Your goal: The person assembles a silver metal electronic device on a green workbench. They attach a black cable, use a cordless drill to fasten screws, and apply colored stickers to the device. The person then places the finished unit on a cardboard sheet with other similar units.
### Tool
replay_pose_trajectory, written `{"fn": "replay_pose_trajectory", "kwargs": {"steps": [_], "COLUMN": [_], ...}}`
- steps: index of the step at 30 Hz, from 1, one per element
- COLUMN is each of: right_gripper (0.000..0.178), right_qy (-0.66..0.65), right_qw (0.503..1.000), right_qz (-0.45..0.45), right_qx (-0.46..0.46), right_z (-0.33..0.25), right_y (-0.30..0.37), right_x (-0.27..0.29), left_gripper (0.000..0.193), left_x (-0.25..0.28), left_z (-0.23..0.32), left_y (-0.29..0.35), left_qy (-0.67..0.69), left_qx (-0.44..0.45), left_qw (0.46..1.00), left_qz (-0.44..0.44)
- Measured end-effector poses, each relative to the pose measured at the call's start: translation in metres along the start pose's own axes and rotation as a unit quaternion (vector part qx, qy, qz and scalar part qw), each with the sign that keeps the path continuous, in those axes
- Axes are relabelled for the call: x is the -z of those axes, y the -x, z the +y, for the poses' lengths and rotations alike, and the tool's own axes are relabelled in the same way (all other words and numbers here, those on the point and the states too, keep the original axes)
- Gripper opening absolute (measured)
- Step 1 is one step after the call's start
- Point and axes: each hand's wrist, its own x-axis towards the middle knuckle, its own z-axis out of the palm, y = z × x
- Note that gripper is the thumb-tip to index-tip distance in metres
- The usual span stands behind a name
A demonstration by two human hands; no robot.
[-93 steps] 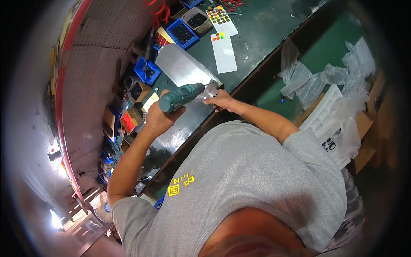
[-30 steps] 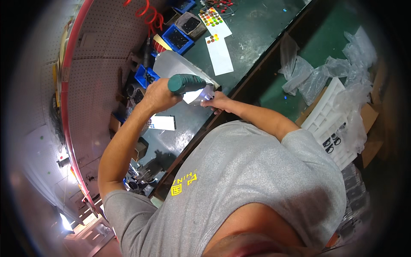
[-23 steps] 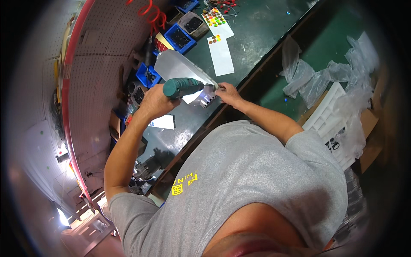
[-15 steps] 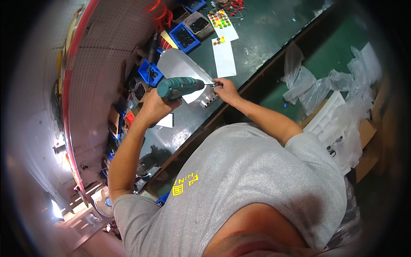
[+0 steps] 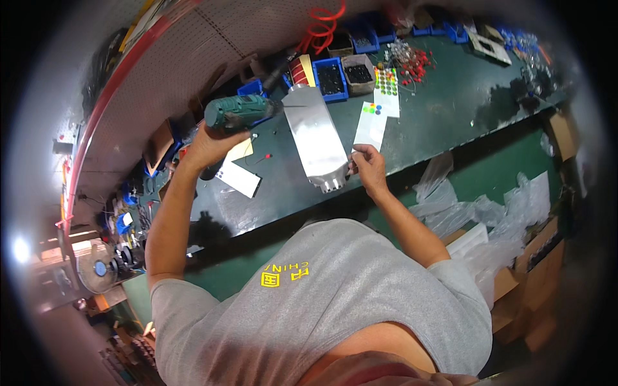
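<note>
My left hand (image 5: 211, 149) is wrapped round the grip of a green cordless drill (image 5: 239, 112), raised over the bench to the left of a silver metal housing (image 5: 317, 136). The drill's chuck points right, toward the housing's far part, with a gap between them. The long, smooth housing lies on the bench, its slotted end nearest me. At that end's right side is my right hand (image 5: 369, 168), thumb and fingers drawn together. Whatever they may pinch is too small to make out.
Blue bins (image 5: 330, 78) of small black parts line the back of the dark green bench (image 5: 438, 119). Sticker sheets (image 5: 371, 128) lie right of the housing, red-tipped parts (image 5: 415, 64) behind them. A white card (image 5: 239, 179) lies at left. Plastic bags (image 5: 450, 206) and cartons fill the lower right.
The drill has moved left, away from my right hand and the housing's slotted end. My right hand stays beside that end. The whole view has turned, showing more of the bench's right side.
</note>
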Motion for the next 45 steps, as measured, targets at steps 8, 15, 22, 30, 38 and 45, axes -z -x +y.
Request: {"fn": "replay_pose_trajectory", "kwargs": {"steps": [8,15,22,30,38,45], "right_gripper": [0.006,0.029,0.084,0.064,0.061,0.061], "right_qy": [0.013,0.178,0.338,0.373,0.366,0.324], "right_qw": [0.996,0.970,0.909,0.898,0.904,0.923], "right_qz": [0.051,0.060,0.028,-0.014,-0.018,-0.027], "right_qx": [-0.078,-0.153,-0.241,-0.231,-0.222,-0.204], "right_z": [-0.011,0.051,0.065,0.059,0.071,0.082], "right_y": [-0.006,0.038,0.046,0.037,0.034,0.034], "right_x": [-0.032,0.023,-0.025,-0.052,-0.041,-0.033], "left_gripper": [0.059,0.056,0.053,0.056,0.045,0.035], "left_x": [0.044,0.043,0.046,0.056,0.076,0.066], "left_z": [-0.111,-0.178,-0.199,-0.187,-0.093,-0.051], "left_y": [-0.051,-0.086,-0.099,-0.104,-0.161,-0.191], "left_qy": [0.059,0.076,0.095,0.009,-0.285,-0.360], "left_qx": [0.139,0.090,0.063,0.096,-0.096,-0.126], "left_qw": [0.988,0.993,0.993,0.995,0.942,0.904], "left_qz": [0.040,0.021,-0.026,-0.025,-0.148,-0.191]}}
